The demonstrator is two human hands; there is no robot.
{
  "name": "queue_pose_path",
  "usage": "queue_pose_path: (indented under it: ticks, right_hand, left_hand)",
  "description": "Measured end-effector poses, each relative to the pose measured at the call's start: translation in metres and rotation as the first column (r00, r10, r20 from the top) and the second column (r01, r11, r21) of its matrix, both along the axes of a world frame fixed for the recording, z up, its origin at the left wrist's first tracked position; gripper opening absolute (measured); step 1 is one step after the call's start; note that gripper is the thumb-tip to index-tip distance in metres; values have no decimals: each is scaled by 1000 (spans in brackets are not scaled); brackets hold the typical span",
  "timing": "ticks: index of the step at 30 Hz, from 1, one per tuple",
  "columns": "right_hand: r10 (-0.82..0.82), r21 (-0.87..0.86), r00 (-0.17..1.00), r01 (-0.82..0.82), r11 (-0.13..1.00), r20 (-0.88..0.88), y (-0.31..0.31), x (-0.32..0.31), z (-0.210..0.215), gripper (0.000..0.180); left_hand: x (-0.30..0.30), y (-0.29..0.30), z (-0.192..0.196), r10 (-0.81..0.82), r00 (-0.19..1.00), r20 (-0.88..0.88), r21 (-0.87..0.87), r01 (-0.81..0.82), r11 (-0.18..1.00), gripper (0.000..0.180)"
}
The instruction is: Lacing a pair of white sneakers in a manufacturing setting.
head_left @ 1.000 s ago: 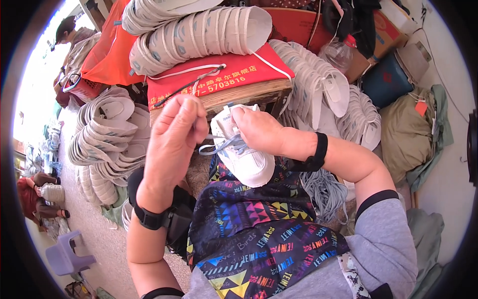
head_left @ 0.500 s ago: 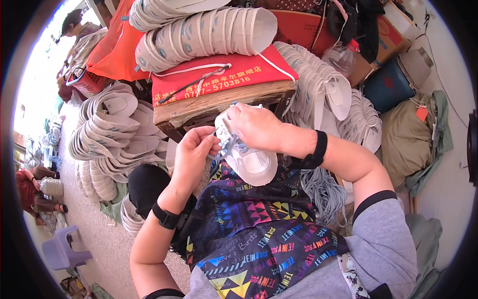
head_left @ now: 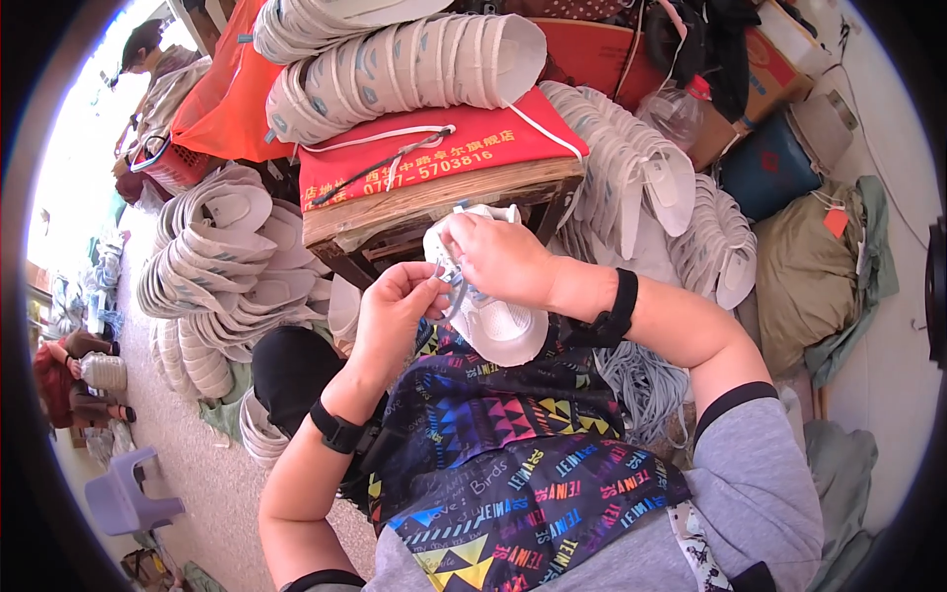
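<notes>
A patterned apron (head_left: pixel 503 464) of many colours covers the lap at the lower edge, and both forearms rise over it, each with a black wristband. Above the apron the right hand (head_left: pixel 498 259) grips a white shoe (head_left: pixel 490 311), fingers closed over its upper part, sole end pointing down toward the lap. The left hand (head_left: pixel 395 316) sits just beside it on the left, fingers pinched shut on a grey lace (head_left: pixel 449 291) that runs to the shoe's front; the two hands nearly touch. The shoe hangs in the air between the lap and the worktop (head_left: pixel 434 202), resting on neither.

To the right of the apron, low down, lies a bundle of grey laces (head_left: pixel 641 380). On the left, beside the knee, a black bag (head_left: pixel 291 370) sits on the floor, with a small purple stool (head_left: pixel 128 493) further down left.

Right behind the hands stands the wooden worktop, covered by a red cloth (head_left: pixel 444 148) with cords lying across it. On the cloth lies a long row of nested white shoe uppers (head_left: pixel 404 69). More white uppers are stacked in curved piles (head_left: pixel 212 266) on the floor to the left, and others lean in rows (head_left: pixel 641 187) to the right of the worktop. Further right are a dark blue container (head_left: pixel 769 168) and an olive sack (head_left: pixel 804 266). At the far upper left another person (head_left: pixel 148 49) bends near an orange bag (head_left: pixel 232 99).
</notes>
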State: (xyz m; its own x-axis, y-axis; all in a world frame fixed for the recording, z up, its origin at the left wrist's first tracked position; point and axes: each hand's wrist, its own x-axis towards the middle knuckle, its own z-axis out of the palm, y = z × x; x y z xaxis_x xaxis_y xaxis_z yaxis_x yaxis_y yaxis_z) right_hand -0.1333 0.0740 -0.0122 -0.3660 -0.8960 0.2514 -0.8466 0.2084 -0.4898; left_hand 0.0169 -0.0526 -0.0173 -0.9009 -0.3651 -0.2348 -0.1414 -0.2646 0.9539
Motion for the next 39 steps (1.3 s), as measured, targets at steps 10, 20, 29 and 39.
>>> queue_pose_path:
  ticks: [10, 20, 29, 39]
  right_hand:
    - [111, 118, 976, -90, 989, -189, -11, -11, -4, 20]
    - [59, -139, 849, 17, 990, 524, -15, -27, 43, 14]
    - [-13, -19, 921, 22, 1000, 390, 37, -42, 12, 13]
    - [-19, 189, 994, 40, 981, -112, 42, -20, 9, 10]
  left_hand:
    - [-3, 3, -5, 35, 997, -69, -626, -71, 776, 8]
    - [-41, 16, -1, -63, 993, -99, -991, -93, 91, 8]
    - [-56, 13, 10, -168, 981, 93, -995, 98, 19, 9]
    - [-51, 18, 11, -35, 999, 19, -990, 24, 141, 10]
